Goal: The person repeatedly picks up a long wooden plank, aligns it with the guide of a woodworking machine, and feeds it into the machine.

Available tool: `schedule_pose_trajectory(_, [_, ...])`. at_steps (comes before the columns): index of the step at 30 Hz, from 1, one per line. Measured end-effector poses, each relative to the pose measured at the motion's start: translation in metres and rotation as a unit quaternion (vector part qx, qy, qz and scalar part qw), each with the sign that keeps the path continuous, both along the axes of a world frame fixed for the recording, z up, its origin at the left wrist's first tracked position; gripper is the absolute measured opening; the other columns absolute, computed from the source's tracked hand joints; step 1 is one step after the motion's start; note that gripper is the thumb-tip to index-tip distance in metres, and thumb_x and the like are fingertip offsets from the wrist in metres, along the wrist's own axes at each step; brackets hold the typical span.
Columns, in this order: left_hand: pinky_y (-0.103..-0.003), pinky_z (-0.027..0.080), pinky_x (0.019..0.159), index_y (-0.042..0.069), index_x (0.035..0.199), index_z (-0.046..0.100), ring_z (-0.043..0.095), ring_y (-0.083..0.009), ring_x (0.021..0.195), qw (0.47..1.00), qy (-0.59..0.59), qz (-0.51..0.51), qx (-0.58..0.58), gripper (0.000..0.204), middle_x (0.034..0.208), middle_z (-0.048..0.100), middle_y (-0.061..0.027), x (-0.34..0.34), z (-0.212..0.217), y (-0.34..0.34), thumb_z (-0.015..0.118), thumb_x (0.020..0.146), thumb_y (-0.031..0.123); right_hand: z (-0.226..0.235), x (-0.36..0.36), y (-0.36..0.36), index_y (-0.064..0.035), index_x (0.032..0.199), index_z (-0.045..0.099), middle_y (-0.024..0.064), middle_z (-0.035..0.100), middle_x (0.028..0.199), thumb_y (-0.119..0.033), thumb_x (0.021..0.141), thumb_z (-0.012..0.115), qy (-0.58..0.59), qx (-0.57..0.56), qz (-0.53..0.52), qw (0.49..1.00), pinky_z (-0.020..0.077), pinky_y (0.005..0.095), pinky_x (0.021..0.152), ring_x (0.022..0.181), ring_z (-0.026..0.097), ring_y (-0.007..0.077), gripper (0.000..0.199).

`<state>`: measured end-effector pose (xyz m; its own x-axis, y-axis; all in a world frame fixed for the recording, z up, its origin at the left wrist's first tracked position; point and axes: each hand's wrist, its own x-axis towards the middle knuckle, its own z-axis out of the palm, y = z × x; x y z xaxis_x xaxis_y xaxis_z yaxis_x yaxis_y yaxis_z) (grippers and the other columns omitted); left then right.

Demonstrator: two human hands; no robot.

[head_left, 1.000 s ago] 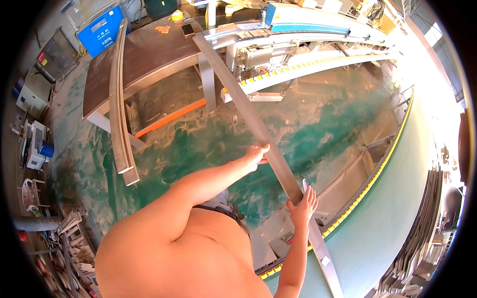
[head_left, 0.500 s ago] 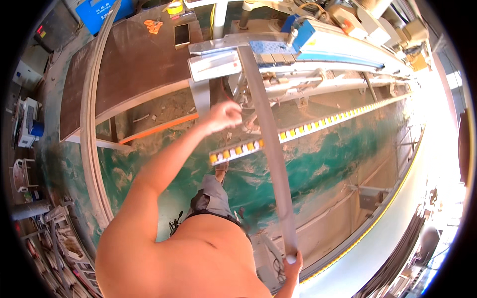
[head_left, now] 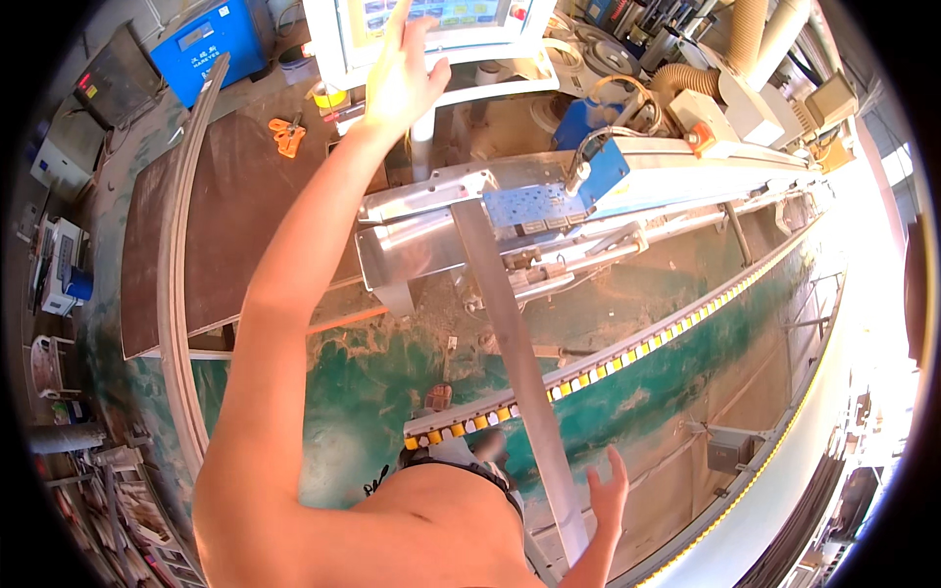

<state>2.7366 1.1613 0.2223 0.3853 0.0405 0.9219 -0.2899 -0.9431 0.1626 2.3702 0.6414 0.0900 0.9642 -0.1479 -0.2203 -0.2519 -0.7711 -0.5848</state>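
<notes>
Left hand (head_left: 400, 73): fingers spread apart, arm stretched far forward and up, fingertips reaching onto the touchscreen (head_left: 436, 14) of a white control console (head_left: 343, 44). Whether a fingertip actually presses the glass cannot be told.

Right hand (head_left: 608, 490): fingers open and splayed, palm just beside the near end of a long grey metal strip (head_left: 515, 353); contact with the strip's edge is likely but not certain.

Metal strip: runs from near the right hand away to the machine's steel infeed table (head_left: 412, 225), its far end lying under a blue clamp head (head_left: 598, 171).

Roller conveyor rail (head_left: 608, 358), yellow and white rollers: crosses under the strip, slanting up to the right.

Brown workbench (head_left: 235, 216): left of the arm; orange scissors (head_left: 287, 135) and a yellow tape roll (head_left: 328, 95) on its far end.

Curved metal profile (head_left: 176, 274): along the workbench's left edge.

Blue box unit (head_left: 211, 44): beyond the workbench.

Green floor (head_left: 363, 392): scuffed, below the machine.
</notes>
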Motion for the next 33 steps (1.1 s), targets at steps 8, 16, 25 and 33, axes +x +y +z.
schedule_pose_trajectory(8, [-0.035,0.052,0.066,0.004,0.127,0.042,0.062,-0.0213,0.069,0.992,0.100,0.008,-0.077,0.056,0.137,0.043,-0.0148,0.012,-0.012,0.038,0.067,0.078,0.017,-0.026,0.151,0.129,-0.0022,0.125,0.055,0.0198,0.059,0.121,-0.011,0.079,0.070,-0.078,0.083,0.218,0.969,0.0444,0.0391,0.095,0.112,0.056,0.0354,0.049])
schedule_pose_trajectory(16, [-0.035,0.052,0.070,0.001,0.086,0.068,0.066,-0.0184,0.070,0.743,0.564,-0.065,-0.354,0.057,0.070,0.068,-0.0076,-0.136,-0.218,-0.087,0.052,0.090,0.055,-0.103,0.220,0.197,-0.0005,0.123,0.055,0.0228,0.060,0.117,-0.037,0.089,0.060,-0.088,0.100,0.170,0.976,0.0454,0.0426,0.091,0.109,0.057,0.0384,0.050])
schedule_pose_trajectory(25, [-0.033,0.049,0.058,-0.002,0.101,0.062,0.060,-0.0186,0.068,0.553,0.481,-0.061,-0.677,0.040,0.082,0.061,-0.0075,-0.112,-0.277,-0.165,0.053,0.095,0.037,-0.121,0.292,0.221,0.0008,0.098,0.065,0.0274,0.063,0.091,-0.047,0.093,0.048,0.039,0.140,0.199,0.969,0.0458,0.0464,0.079,0.093,0.059,0.0441,0.051])
schedule_pose_trajectory(33, [-0.032,0.045,0.052,-0.002,0.101,0.065,0.057,-0.0158,0.061,0.591,0.433,0.045,-0.680,0.040,0.077,0.062,-0.0070,-0.090,-0.298,-0.193,0.054,0.093,0.036,-0.115,0.322,0.220,0.0000,0.110,0.064,0.0111,0.066,0.089,-0.045,0.096,0.049,0.152,0.285,0.139,0.936,0.0468,0.0347,0.076,0.082,0.060,0.0211,0.049])
